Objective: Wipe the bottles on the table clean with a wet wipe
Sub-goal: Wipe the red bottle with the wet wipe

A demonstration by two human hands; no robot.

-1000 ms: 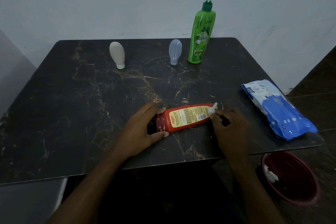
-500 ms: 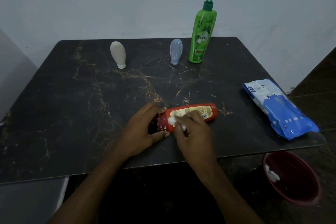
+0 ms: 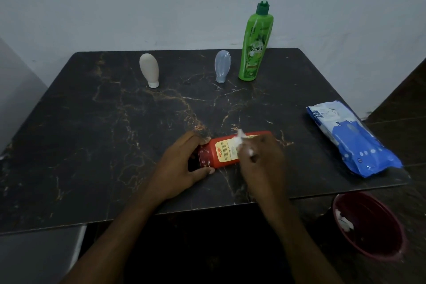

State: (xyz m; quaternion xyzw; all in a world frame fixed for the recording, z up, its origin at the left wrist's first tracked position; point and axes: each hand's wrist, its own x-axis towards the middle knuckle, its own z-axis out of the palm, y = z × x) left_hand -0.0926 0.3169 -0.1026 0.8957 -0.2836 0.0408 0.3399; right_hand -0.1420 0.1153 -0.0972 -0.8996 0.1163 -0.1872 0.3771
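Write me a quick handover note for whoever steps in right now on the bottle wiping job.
Left hand: gripping the cap end of the red bottle, which lies on its side near the front of the table.
Right hand: pressing a wet wipe against the red bottle's label.
Standing at the back: beige bottle, blue-grey bottle, green pump bottle.
Wipes pack lies at the right edge; the maroon bin below it holds used wipes.
Done: red bottle partly wiped. Whether the other three have been wiped cannot be told.
Left: finish the red bottle and check the rest.
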